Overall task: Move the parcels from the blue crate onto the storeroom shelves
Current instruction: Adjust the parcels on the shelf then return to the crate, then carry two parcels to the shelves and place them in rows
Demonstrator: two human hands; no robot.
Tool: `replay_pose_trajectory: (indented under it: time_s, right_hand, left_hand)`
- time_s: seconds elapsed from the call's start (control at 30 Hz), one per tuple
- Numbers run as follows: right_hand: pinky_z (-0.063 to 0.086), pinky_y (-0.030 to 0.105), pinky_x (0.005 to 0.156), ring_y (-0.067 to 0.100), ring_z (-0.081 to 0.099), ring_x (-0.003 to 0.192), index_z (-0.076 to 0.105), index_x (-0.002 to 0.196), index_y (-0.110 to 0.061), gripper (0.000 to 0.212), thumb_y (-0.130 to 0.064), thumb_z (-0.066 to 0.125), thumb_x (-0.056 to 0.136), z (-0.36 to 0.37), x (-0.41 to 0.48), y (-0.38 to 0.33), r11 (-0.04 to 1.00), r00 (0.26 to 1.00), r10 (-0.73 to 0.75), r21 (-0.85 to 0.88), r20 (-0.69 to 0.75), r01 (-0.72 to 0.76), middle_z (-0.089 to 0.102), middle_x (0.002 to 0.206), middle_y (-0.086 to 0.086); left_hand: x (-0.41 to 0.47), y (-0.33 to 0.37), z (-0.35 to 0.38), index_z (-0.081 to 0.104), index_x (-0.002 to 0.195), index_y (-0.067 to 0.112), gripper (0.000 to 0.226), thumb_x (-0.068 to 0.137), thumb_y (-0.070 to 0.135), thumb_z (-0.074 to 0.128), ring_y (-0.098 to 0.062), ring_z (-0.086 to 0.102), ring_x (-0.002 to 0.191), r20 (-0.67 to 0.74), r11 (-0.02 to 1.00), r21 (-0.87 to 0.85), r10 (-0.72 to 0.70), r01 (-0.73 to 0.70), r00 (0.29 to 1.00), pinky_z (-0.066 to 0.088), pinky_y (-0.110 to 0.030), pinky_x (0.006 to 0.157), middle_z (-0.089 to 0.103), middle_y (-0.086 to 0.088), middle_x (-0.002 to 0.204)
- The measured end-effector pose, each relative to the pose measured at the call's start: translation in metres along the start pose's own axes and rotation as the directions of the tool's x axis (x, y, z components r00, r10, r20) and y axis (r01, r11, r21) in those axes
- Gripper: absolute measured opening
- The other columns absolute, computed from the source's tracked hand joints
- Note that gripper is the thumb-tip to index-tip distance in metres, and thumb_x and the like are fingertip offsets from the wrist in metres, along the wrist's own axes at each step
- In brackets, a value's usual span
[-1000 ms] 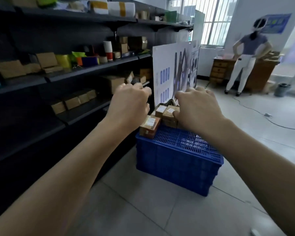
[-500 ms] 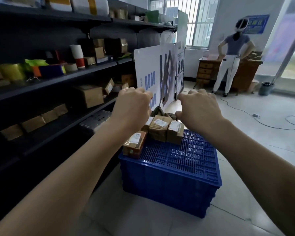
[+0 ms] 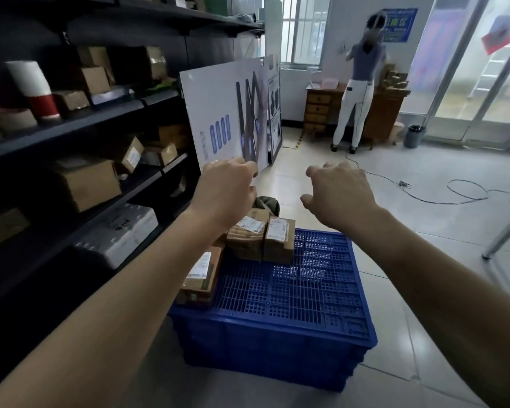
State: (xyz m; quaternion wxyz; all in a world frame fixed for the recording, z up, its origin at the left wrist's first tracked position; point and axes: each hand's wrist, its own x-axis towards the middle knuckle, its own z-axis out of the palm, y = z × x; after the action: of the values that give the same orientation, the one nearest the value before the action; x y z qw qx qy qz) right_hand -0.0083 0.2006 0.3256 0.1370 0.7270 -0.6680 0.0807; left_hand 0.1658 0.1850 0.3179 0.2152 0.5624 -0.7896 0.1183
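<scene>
A blue crate [image 3: 292,287] stands on the floor beside the dark storeroom shelves [image 3: 71,128], its slatted face up. On its far left part sit two small labelled cardboard parcels [image 3: 248,240] [image 3: 278,240]. A flat labelled parcel [image 3: 200,278] lies at the left edge, and a dark green bag [image 3: 267,203] sits behind the cartons. My left hand [image 3: 227,189] hovers above the parcels with fingers curled, holding nothing. My right hand [image 3: 336,195] hovers to the right of them, fingers loosely bent and thumb apart, also holding nothing.
The shelves hold cardboard boxes, a white wrapped pack [image 3: 121,234] and a red-and-white roll [image 3: 36,89]. A white poster board [image 3: 233,113] leans at the shelf end. A person [image 3: 362,83] stands by a wooden desk. A cable [image 3: 454,195] lies on the floor, near a bin [image 3: 414,136].
The view has drawn closer to the crate and now looks down on it. My hands have spread apart, and the right hand's fingers have loosened from a fist.
</scene>
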Motion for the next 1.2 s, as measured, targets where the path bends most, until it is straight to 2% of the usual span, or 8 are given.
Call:
replay_pose_trajectory:
  time_s: [0.13,0.3,0.47,0.6,0.83,1.07,1.2]
  right_hand:
    - [0.041,0.042,0.091,0.031,0.052,0.111,0.053,0.128,-0.011,0.039,-0.030,0.053,0.093,0.027,0.058,-0.009,0.999,0.999,0.027,0.038,0.040,-0.029,0.059,0.117,0.012]
    - [0.042,0.042,0.093,0.032,0.051,0.114,0.050,0.132,-0.011,0.045,-0.034,0.054,0.094,0.073,0.111,-0.013,0.991,0.992,0.089,0.090,0.087,-0.097,0.056,0.124,0.014]
    - [0.044,0.042,0.094,0.030,0.051,0.116,0.048,0.133,-0.011,0.046,-0.035,0.055,0.094,0.127,0.152,-0.005,0.977,0.974,0.108,0.161,0.200,-0.142,0.056,0.127,0.013]
    - [0.045,0.044,0.096,0.032,0.049,0.119,0.048,0.134,-0.011,0.048,-0.037,0.055,0.094,0.165,0.188,0.010,0.965,0.953,0.122,0.192,0.276,-0.179,0.055,0.128,0.014]
    - [0.045,0.044,0.097,0.032,0.050,0.119,0.044,0.136,-0.011,0.051,-0.035,0.056,0.093,0.238,0.255,0.042,0.934,0.915,0.107,0.276,0.390,-0.227,0.052,0.131,0.014]
    - [0.049,0.041,0.092,0.031,0.053,0.116,0.039,0.139,-0.007,0.059,-0.036,0.060,0.092,0.305,0.289,0.055,0.886,0.858,0.119,0.336,0.499,-0.318,0.053,0.131,0.015]
    - [0.051,0.039,0.086,0.030,0.057,0.108,0.043,0.134,-0.005,0.052,-0.032,0.060,0.093,0.337,0.297,0.057,0.854,0.806,0.180,0.318,0.564,-0.413,0.057,0.125,0.015]
  left_hand:
    - [0.050,-0.034,0.028,0.062,0.115,0.013,0.025,0.093,0.020,0.053,-0.025,0.060,0.098,0.004,0.999,-0.036,0.008,-0.008,1.000,0.043,-0.037,0.091,0.065,-0.005,0.107]
    - [0.102,-0.068,0.069,0.061,0.117,0.012,0.026,0.093,0.019,0.053,-0.026,0.059,0.096,0.072,0.997,-0.075,0.025,-0.019,0.997,0.044,-0.038,0.088,0.063,-0.006,0.107]
    - [0.135,-0.088,0.122,0.062,0.117,0.013,0.026,0.093,0.019,0.053,-0.025,0.060,0.099,0.176,0.991,-0.128,0.001,0.022,0.984,0.045,-0.036,0.086,0.063,-0.006,0.112]
    - [0.159,-0.099,0.162,0.063,0.109,0.012,0.020,0.092,0.017,0.052,-0.027,0.059,0.094,0.267,0.986,-0.141,-0.050,0.091,0.962,0.045,-0.036,0.081,0.063,-0.007,0.106]
    - [0.204,-0.109,0.228,0.061,0.118,0.012,0.027,0.092,0.019,0.055,-0.026,0.059,0.102,0.361,0.961,-0.165,-0.153,0.224,0.920,0.050,-0.039,0.086,0.062,-0.008,0.115]
    - [0.222,-0.131,0.286,0.061,0.119,0.011,0.029,0.091,0.018,0.055,-0.027,0.058,0.101,0.473,0.898,-0.193,-0.268,0.396,0.839,0.050,-0.040,0.086,0.061,-0.008,0.115]
    - [0.224,-0.149,0.317,0.062,0.114,0.007,0.027,0.089,0.015,0.055,-0.029,0.058,0.102,0.552,0.855,-0.191,-0.312,0.481,0.774,0.050,-0.040,0.086,0.061,-0.011,0.116]
